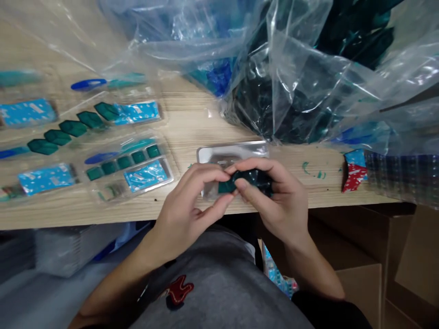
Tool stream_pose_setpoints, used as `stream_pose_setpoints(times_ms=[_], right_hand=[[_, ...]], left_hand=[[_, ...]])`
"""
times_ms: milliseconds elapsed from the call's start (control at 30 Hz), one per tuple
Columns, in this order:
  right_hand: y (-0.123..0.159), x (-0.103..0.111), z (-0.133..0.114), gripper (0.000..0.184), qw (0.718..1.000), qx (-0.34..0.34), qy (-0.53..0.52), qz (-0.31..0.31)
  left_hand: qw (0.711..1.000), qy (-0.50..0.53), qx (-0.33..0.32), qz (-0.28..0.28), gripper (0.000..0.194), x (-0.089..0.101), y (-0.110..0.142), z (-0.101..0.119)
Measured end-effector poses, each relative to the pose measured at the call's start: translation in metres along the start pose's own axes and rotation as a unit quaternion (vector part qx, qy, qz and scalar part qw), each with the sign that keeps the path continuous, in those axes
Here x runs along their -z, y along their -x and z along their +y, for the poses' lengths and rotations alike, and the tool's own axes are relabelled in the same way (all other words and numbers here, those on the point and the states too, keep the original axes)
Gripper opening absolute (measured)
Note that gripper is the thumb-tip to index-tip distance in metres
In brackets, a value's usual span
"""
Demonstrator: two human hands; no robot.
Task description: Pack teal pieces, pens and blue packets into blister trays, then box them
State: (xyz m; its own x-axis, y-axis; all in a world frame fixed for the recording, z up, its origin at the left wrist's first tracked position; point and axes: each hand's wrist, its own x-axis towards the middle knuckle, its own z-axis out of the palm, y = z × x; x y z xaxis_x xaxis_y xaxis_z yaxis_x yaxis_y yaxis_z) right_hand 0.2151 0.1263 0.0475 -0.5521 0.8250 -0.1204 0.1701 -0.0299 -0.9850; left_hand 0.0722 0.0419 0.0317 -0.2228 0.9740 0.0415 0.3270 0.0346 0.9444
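My left hand (192, 203) and my right hand (279, 196) meet above the table's front edge. Between them is a shiny dark green plastic piece (255, 178), perhaps a strip of small pots; fingers cover much of it. My right hand wraps around its right part, thumb on top. At its left end, my left thumb and fingertips pinch a flat green part (225, 187). Directly beneath lies a clear plastic blister tray (219, 153), partly hidden by the hands. A filled blister tray (171, 171) to the left holds square green pots, a blue-and-teal brush and a blue printed packet.
More filled trays lie at left, with a strip of green hexagonal pieces (73, 128) across them. A large clear bag of dark green pieces (281, 100) stands behind my hands. Stacked clear trays (401, 176) and a red-and-blue packet (355, 171) are at right; cardboard boxes (356, 242) sit below.
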Motion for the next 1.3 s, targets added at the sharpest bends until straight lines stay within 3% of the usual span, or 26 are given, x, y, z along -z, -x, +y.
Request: stream_pose_setpoints(times_ms=[100, 233, 333, 433, 600, 700, 767, 900, 1000, 1133, 1300], right_hand=[[0.003, -0.003, -0.001, 0.013, 1.000, -0.002, -0.003, 0.016], [-0.004, 0.002, 0.004, 0.013, 0.987, -0.061, -0.148, -0.007], [-0.009, 0.011, 0.009, 0.016, 0.975, -0.069, -0.208, 0.041], [-0.007, 0.014, 0.011, 0.022, 0.977, -0.067, -0.193, 0.053], [0.006, 0.001, 0.001, 0.027, 0.991, -0.073, -0.105, -0.027], [0.009, -0.003, -0.002, 0.015, 0.996, -0.057, -0.056, -0.028], [0.011, -0.002, -0.001, 0.010, 0.998, -0.037, -0.031, -0.030], [0.015, -0.002, 0.008, 0.010, 0.999, -0.020, -0.012, -0.036], [0.018, -0.003, 0.016, 0.009, 0.996, -0.053, -0.046, -0.054], [0.019, -0.002, 0.025, 0.013, 0.971, -0.142, -0.163, -0.101], [0.013, 0.001, 0.028, 0.018, 0.938, -0.198, -0.231, -0.165]], left_hand=[[1.000, 0.005, 0.009, -0.001, 0.018, 0.001, -0.003, 0.005], [0.997, 0.031, 0.016, -0.068, 0.006, 0.010, -0.009, 0.013], [0.992, 0.073, 0.018, -0.105, 0.012, 0.016, -0.009, 0.013], [0.995, 0.072, 0.014, -0.066, 0.015, 0.016, -0.009, 0.010], [1.000, 0.006, -0.014, 0.010, 0.009, 0.010, -0.007, 0.013], [0.999, -0.049, -0.007, 0.008, 0.007, 0.011, -0.002, 0.015], [0.996, -0.093, -0.016, 0.000, 0.016, 0.012, 0.002, 0.012], [0.969, -0.215, -0.120, -0.038, 0.029, 0.009, 0.008, 0.002], [0.953, -0.251, -0.165, -0.046, 0.025, 0.005, 0.010, -0.004], [0.961, -0.216, -0.174, -0.012, 0.016, 0.002, 0.011, -0.008], [0.955, -0.230, -0.183, 0.031, 0.025, 0.001, 0.012, -0.011]])
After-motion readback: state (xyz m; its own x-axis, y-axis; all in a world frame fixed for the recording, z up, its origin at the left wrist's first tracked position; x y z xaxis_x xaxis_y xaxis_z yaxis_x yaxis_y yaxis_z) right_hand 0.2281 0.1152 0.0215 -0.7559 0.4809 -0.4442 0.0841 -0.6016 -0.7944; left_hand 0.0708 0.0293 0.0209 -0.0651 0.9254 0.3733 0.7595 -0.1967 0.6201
